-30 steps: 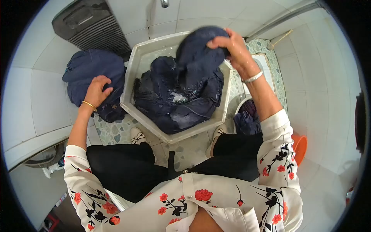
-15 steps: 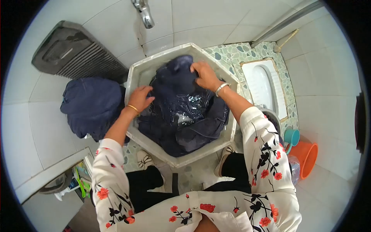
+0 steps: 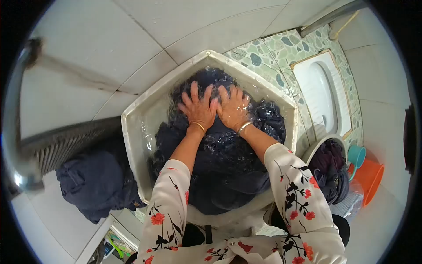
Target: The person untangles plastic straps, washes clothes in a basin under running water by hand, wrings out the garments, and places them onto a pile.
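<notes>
Dark navy clothes [image 3: 233, 176] lie soaking in water inside a pale, angular basin [image 3: 136, 149]. My left hand [image 3: 198, 107], with a gold bangle at the wrist, presses flat on the wet cloth, fingers spread. Close beside it, my right hand [image 3: 233, 108], wearing a silver bangle, also pushes down with its fingers spread. The two thumbs are nearly touching. Water ripples around both hands, and neither one grasps the fabric.
A dark ridged washboard [image 3: 70, 141] leans at the left above a pile of navy clothes [image 3: 94, 180]. On the right are a bucket of dark clothes [image 3: 327, 167], a teal dipper [image 3: 356, 156], an orange bucket [image 3: 373, 180] and a squat toilet [image 3: 323, 94]. A blurred tap [image 3: 24, 171] is at far left.
Both hands have come together at the basin's middle and pressed down onto the clothes, which now lie lower in the water. The view has leaned forward and turned.
</notes>
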Demonstrator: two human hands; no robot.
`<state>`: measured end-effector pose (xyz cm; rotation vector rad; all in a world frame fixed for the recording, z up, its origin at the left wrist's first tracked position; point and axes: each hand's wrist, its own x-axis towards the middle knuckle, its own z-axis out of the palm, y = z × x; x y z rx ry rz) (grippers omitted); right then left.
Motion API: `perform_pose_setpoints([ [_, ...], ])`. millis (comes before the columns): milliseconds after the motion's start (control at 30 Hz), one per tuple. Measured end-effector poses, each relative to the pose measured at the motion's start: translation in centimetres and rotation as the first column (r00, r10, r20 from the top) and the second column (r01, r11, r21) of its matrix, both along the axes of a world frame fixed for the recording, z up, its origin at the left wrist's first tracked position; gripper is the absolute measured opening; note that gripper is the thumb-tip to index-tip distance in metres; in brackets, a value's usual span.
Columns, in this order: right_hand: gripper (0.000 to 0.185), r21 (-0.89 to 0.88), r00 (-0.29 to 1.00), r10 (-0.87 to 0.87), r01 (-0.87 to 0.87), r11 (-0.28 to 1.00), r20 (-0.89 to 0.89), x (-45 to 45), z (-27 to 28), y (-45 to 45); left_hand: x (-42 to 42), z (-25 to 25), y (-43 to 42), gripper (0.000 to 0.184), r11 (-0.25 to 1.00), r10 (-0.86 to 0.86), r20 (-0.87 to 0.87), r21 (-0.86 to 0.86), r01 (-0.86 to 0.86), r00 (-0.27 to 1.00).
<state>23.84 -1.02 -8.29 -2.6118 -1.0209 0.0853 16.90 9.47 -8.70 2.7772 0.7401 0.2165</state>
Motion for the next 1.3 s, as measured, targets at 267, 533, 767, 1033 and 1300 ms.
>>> perform_pose_setpoints([
  [267, 0.039, -0.192, 0.987, 0.027, -0.058, 0.980, -0.161, 3.7, 2.0, 1.8, 3.2, 2.7, 2.2, 0.035, 0.992, -0.002, -0.300, -0.124, -0.037, 0.954],
  [533, 0.031, 0.190, 0.934, 0.349, -0.330, 0.925, -0.075, -5.2, 8.7, -3.1, 2.1, 1.9, 3.6, 0.069, 0.925, 0.160, 0.092, -0.362, -0.117, 0.983],
  [767, 0.046, 0.334, 0.922, -0.036, 0.177, 0.926, -0.387, -4.4, 10.4, -7.3, -6.1, 9.8, 0.7, 0.064, 0.558, -0.099, -0.244, -0.816, -0.150, 0.965],
  [1033, 0.045, 0.228, 0.991, -0.064, 0.089, 0.970, -0.115, -11.5, 3.3, -9.2, -14.1, 5.3, -9.8, 0.031, 0.945, 0.246, 0.198, -0.267, -0.190, 0.949],
  [1300, 0.031, 0.060, 0.988, 0.047, -0.039, 0.997, -0.145, -2.4, 0.5, -3.1, -4.9, 1.2, 0.3, 0.021, 0.984, -0.168, 0.216, -0.027, 0.177, 0.962],
])
